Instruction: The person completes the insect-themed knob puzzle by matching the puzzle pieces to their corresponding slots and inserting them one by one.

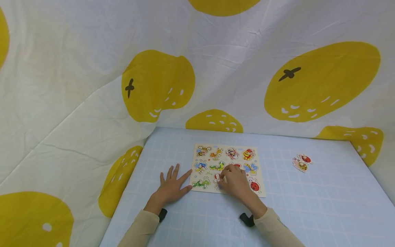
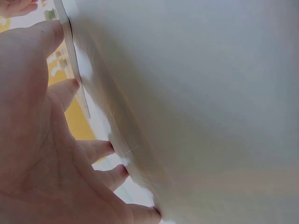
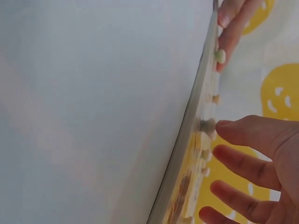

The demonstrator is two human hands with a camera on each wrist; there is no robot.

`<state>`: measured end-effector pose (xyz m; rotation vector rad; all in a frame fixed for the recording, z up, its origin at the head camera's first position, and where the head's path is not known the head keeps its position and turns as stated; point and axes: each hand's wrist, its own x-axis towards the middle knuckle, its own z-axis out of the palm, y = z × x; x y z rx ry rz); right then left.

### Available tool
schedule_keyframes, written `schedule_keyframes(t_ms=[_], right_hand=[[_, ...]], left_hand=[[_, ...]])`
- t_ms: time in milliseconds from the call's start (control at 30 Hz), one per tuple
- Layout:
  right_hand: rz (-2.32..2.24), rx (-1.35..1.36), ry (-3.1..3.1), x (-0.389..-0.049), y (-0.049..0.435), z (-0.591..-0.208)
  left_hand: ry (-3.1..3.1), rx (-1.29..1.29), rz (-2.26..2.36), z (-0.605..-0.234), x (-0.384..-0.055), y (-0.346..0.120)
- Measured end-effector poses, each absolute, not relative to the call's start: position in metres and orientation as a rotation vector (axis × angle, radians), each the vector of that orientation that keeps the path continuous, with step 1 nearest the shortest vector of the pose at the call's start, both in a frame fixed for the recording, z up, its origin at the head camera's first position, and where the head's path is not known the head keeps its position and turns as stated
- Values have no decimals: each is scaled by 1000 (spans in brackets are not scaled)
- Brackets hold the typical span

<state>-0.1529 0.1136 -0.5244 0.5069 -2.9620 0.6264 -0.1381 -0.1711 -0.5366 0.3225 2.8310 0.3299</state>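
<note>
A wooden peg puzzle board (image 1: 207, 144) with cartoon insect pieces lies on the table. My left hand (image 1: 171, 187) is spread flat on the cloth at the board's left side, thumb and index fingertips right at its edge. Over the lower middle of the board is my right hand (image 1: 236, 180), partly covering a red, white and blue bug piece (image 1: 216, 181). In the right wrist view its thumb tip meets a small knob (image 3: 207, 126), while the other fingers are spread apart beside it. Near the left hand is a green insect piece (image 1: 201, 183); a ladybug piece (image 1: 254, 186) sits at the lower right corner.
To the right of the board lie two loose pieces close together, a red ladybug (image 1: 306, 158) and a pink and yellow insect (image 1: 301, 166). A pale blue checked cloth (image 1: 333, 206) covers the table. White fabric with yellow fruit prints (image 1: 234, 85) hangs behind and at the sides.
</note>
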Motion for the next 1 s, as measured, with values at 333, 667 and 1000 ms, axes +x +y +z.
schedule_keyframes(t_ms=[333, 667, 1000], right_hand=[[771, 511, -2836, -156, 131, -518], [775, 445, -2847, -163, 154, -507], [802, 345, -2842, -167, 179, -503]], left_hand=[[2828, 325, 335, -538, -138, -171], [2849, 337, 335, -535, -137, -171], [2852, 334, 328, -534, -136, -171]])
